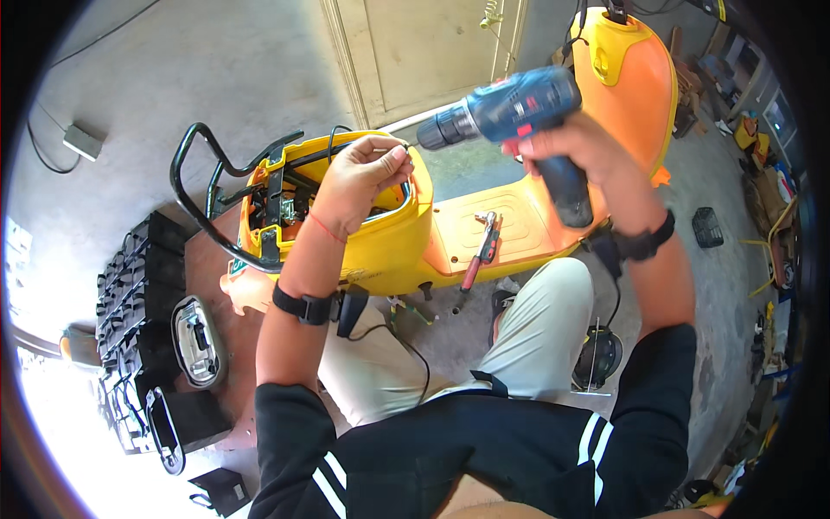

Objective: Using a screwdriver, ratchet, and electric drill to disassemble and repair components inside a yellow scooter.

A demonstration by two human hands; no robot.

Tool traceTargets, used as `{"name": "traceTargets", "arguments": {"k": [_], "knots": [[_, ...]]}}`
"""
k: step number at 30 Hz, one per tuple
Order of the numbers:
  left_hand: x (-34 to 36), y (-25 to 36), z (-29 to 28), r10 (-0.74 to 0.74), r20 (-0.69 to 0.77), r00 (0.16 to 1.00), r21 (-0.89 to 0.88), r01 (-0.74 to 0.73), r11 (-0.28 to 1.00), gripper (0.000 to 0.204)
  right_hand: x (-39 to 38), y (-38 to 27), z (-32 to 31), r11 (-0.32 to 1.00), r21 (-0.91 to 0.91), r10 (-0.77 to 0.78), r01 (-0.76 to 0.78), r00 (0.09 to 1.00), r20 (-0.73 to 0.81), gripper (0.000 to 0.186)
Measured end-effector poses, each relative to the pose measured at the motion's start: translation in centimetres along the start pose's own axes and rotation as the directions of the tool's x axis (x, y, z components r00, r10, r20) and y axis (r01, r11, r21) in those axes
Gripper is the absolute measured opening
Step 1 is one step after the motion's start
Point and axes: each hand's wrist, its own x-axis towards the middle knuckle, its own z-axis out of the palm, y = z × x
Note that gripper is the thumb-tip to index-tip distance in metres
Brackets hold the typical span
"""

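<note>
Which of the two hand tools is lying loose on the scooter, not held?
The red-handled pliers, lying on the scooter's orange footboard. The other tool, the blue cordless drill, is gripped in the right hand above the yellow body.

The single view is looking down from the person's head, facing forward and downward over their own chest and knees. It is sitting close above the raised forearms, so the left hand (363, 177) and right hand (575, 147) are filling the picture's middle, with the yellow scooter (406, 233) lying just beyond them. The fisheye lens is bending the concrete floor (216, 78) and door (424, 48) toward a dark round rim. No second view is sharing the scene.
</note>
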Motion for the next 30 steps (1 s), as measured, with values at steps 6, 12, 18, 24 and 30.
{"name": "traceTargets", "arguments": {"k": [6, 12, 18, 24, 30], "knots": [[1.3, 1.8, 0.1, 0.109, 0.038, 0.993, 0.295, -0.115, 0.948, 0.016, 2.7, -6.7, -2.1, 0.938, -0.334, -0.045, 0.088, 0.99, 0.135, 0.057], [3.2, 1.0, -0.1, 0.256, 0.124, 0.959, 0.811, -0.247, 0.53, 0.024, 5.6, -8.6, -0.4, 0.824, -0.561, 0.004, 0.073, 0.991, 0.135, 0.023], [5.5, -3.0, -2.7, 0.251, 0.054, 0.966, 0.763, -0.202, 0.615, 0.019, 8.8, -8.3, 2.1, 0.757, -0.651, 0.023, 0.065, 0.992, 0.126, 0.023], [7.4, -5.4, -3.9, 0.269, -0.01, 0.963, 0.771, -0.164, 0.615, 0.021, 10.9, -8.0, 3.2, 0.722, -0.691, 0.064, 0.028, 0.992, 0.108, 0.019], [7.6, -6.9, -3.4, 0.38, -0.02, 0.925, 0.816, -0.204, 0.54, 0.024, 12.3, -7.7, 2.8, 0.653, -0.757, 0.128, 0.014, 0.984, 0.128, 0.019]]}}
